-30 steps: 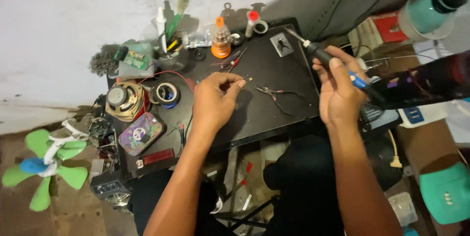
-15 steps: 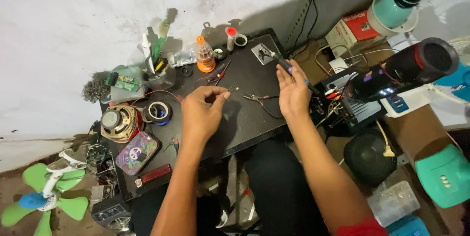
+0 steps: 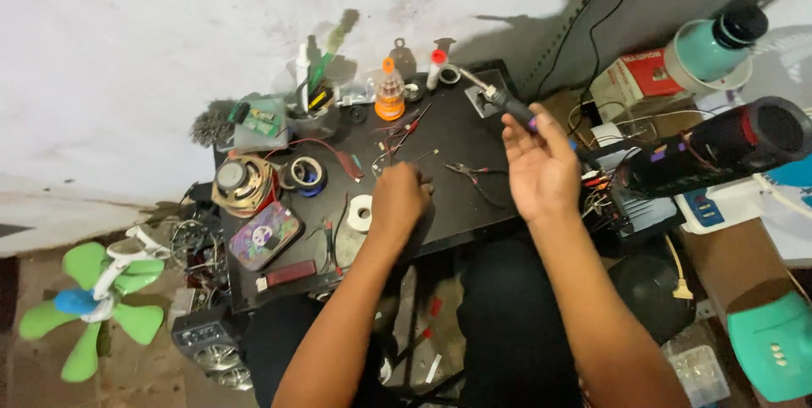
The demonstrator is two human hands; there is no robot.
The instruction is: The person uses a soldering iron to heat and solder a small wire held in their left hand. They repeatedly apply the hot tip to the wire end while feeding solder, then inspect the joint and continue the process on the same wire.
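Note:
My left hand [image 3: 399,198] rests curled in a fist on the black table [image 3: 461,209], knuckles up; nothing shows in it. A thin wire [image 3: 425,155] lies just beyond it, and a white tape roll [image 3: 361,212] sits to its left. My right hand [image 3: 541,167] hovers over the table's right edge and holds a soldering iron [image 3: 507,104] by its black handle, fingers loosely spread, with the metal tip pointing to the far left. Small pliers [image 3: 474,173] lie between the two hands.
At the back stand an orange bottle [image 3: 389,93] and a cup of tools [image 3: 317,112]. A bare speaker cone [image 3: 241,181], tape rolls [image 3: 306,174] and a colourful tin [image 3: 264,235] crowd the left. A black cylinder [image 3: 719,150] and wiring lie right, a green fan [image 3: 85,311] on the floor.
My view has tilted, so the table sits higher in frame. My left hand pulled back toward me and curled into a fist. My right hand lifted the soldering iron and its fingers loosened.

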